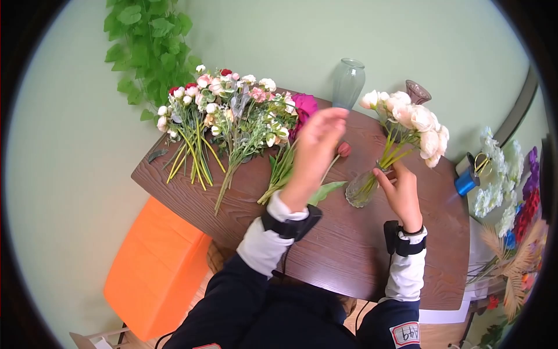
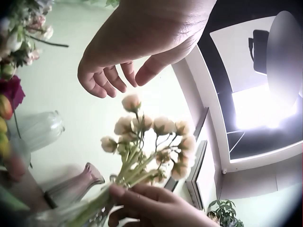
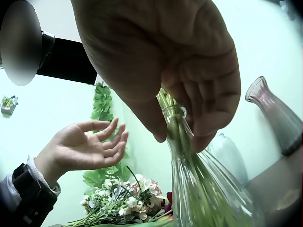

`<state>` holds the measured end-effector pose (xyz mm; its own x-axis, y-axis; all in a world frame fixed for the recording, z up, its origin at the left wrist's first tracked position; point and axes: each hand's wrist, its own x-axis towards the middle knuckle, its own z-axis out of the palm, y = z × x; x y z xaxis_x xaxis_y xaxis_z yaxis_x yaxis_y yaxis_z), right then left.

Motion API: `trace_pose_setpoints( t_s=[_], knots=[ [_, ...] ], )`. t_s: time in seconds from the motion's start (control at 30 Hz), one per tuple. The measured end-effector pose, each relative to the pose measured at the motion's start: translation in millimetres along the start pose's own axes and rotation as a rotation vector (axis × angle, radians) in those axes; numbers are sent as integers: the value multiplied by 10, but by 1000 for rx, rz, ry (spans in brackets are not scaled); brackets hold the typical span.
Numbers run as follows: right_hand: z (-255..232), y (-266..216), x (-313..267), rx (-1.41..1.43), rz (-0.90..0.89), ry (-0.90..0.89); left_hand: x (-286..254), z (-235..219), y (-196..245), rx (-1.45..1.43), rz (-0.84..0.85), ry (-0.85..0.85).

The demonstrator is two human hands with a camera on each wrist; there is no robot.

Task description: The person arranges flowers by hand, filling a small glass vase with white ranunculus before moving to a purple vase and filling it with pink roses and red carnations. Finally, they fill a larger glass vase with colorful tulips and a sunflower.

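Note:
My right hand is at the neck of a clear glass vase, thumb and fingers curled round it in the right wrist view. Green stems stand inside the glass, and the pale pink-white flowers spread out above my fingers. My left hand is raised over the table with loosely bent fingers and holds nothing. In the left wrist view it hangs above the blooms, apart from them. Below it in the head view lie a red tulip and its green leaf.
Bunches of mixed flowers lie on the dark wooden table at left. A tall glass vase and a pinkish vase stand at the back. Blue ribbon spool sits at the right edge; an orange seat is at left.

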<state>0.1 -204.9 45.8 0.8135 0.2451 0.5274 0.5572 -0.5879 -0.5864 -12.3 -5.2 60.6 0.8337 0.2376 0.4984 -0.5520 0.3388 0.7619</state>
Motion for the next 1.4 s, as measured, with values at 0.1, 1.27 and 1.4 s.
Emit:
trace_pose_setpoints(
  t_s=[0.1,1.27,1.4],
  knots=[
    [-94,43,9,-19,10,-26,-36,-406,329,123,-3,52],
    [-230,9,-28,-117,115,-118,234,-1799,569,462,-489,26],
    [-231,-24,-27,-116,117,-104,223,-1705,364,666,-411,-97]
  ],
)
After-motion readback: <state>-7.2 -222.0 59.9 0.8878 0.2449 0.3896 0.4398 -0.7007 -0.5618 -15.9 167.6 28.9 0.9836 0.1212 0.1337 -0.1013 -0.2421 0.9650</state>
